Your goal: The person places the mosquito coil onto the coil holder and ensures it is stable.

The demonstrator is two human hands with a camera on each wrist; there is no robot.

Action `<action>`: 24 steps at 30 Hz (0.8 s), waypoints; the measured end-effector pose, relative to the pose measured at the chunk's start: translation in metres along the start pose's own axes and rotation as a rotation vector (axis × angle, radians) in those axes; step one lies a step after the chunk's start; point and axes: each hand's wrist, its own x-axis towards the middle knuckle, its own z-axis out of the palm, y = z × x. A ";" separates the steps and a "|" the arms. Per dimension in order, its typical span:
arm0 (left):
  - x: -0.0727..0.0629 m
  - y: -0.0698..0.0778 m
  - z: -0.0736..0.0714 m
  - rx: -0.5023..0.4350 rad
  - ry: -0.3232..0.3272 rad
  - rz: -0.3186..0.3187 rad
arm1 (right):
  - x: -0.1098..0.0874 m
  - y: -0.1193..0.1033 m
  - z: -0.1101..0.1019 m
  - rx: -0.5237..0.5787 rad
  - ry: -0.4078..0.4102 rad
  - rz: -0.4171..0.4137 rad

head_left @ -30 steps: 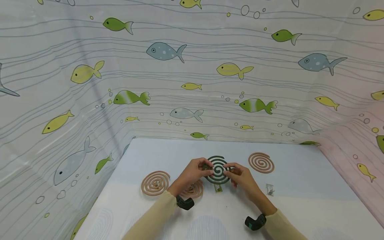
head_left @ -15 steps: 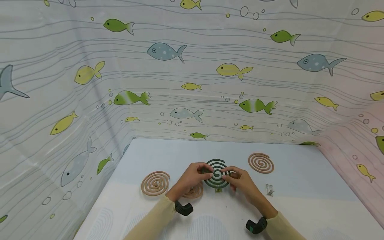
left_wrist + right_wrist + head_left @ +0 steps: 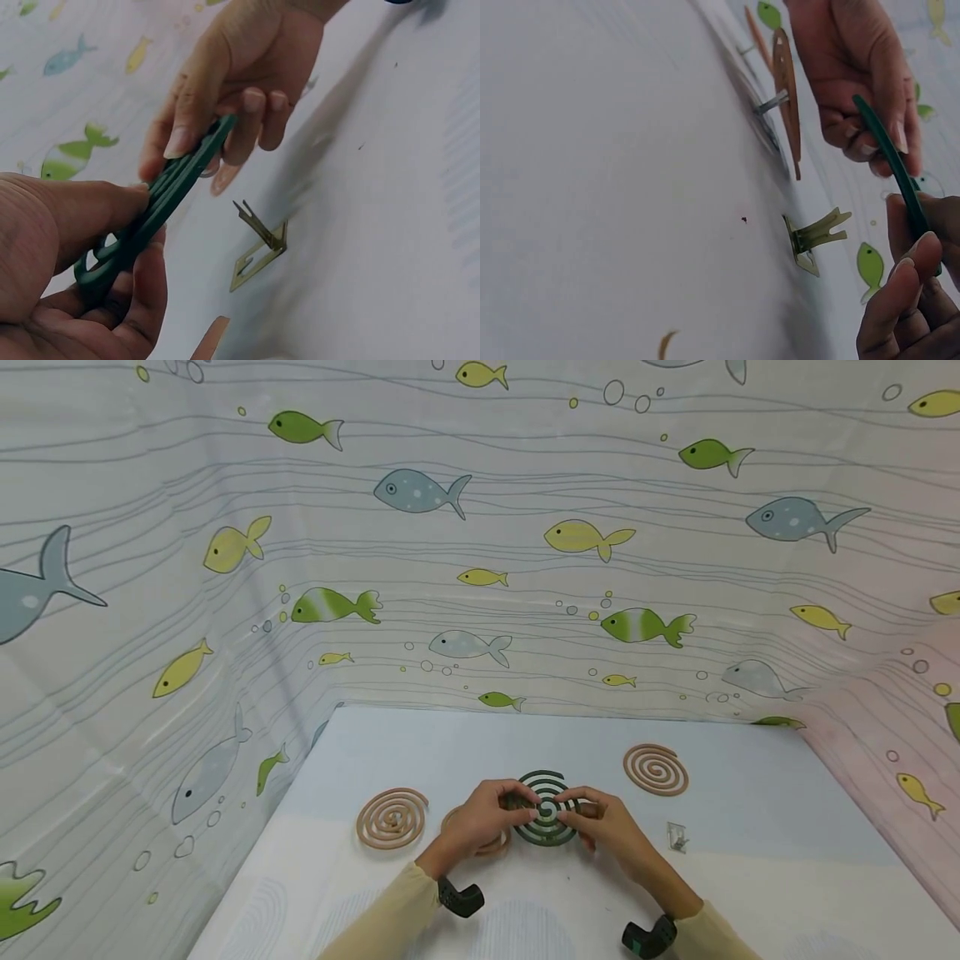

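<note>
A dark green mosquito coil point(image 3: 171, 191) is pinched between both hands above the table. My left hand point(image 3: 480, 821) grips its left side with thumb and fingers, and my right hand point(image 3: 611, 827) pinches the right side. Seen edge-on in both wrist views, the coil is tilted. Below it a small brass-coloured metal coil stand point(image 3: 802, 240) sits on the table, its forked prong bent upward. The wrist views show a gap between coil and prong. In the head view the coil covers this stand.
A brown mosquito coil point(image 3: 371, 818) lies at left with a stand at its centre. Another brown coil point(image 3: 493, 845) is partly hidden behind my left hand. A third brown coil point(image 3: 656, 768) lies at the back right, with a small clear packet point(image 3: 677, 837) holding metal nearer me.
Both hands have lowered the green coil toward me, so that it now covers the metal stand in the head view. The head view has shifted slightly left. Both grips stay the same.
</note>
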 end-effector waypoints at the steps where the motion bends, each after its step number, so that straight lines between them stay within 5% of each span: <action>1: -0.001 0.000 0.001 -0.008 -0.003 0.000 | -0.001 0.001 0.000 0.002 0.000 0.000; 24: -0.007 -0.003 0.012 0.127 -0.003 0.035 | -0.014 0.013 0.001 -0.044 -0.018 0.014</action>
